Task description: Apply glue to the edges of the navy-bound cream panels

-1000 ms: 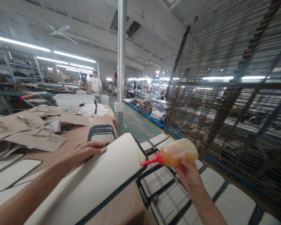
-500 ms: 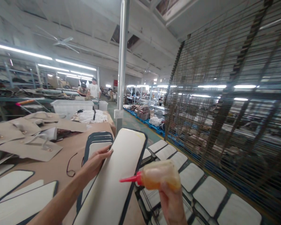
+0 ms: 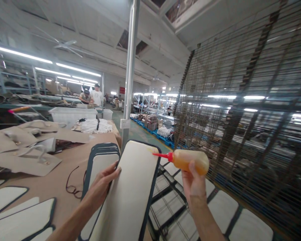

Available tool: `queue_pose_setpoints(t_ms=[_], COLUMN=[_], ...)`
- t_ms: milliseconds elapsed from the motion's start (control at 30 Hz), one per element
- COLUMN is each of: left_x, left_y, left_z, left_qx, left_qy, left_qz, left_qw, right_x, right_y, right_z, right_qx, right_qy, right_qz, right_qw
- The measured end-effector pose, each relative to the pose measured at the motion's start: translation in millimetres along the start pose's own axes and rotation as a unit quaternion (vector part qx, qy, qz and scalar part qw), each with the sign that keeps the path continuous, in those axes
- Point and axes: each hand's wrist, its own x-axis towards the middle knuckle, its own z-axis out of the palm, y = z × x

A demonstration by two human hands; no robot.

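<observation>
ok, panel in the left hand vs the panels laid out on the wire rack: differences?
The held panel is long and raised off the table, steadied by the left hand; the rack panels are shorter and lie flat in rows. The right hand points the glue bottle nozzle at the held panel's top edge; nothing touches the rack panels. Both are white with dark edging and rounded corners.

One head-worn camera looks forward and slightly down from the person's own eye level, close over the table edge (hands near the lens), and faces down the long hall beside a wire rack.
</observation>
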Motion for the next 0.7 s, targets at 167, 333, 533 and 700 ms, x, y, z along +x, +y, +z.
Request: queue_pose_setpoints(t_ms=[167,333,533,700], left_x=[5,9,2,0], left_y=[1,-8,-16,-12], left_z=[3.0,-2.7,3.4,13.1], left_qx=[-0.019,-0.012,-0.014,-0.033], left_qy=[0.049,0.039,0.022,0.05], left_qz=[0.02,0.036,0.047,0.043], left_qw=[0.998,0.999,0.999,0.997], right_x=[-40,-27,21,-12], right_y=[14,4,-3,15], right_z=[-20,-1,25,-3], right_qx=[-0.044,-0.013,0.027,-0.019], right_qy=[-0.003,0.001,-0.004,0.0], right_qz=[0.114,0.046,-0.005,0.071], right_qw=[0.993,0.999,1.0,0.997])
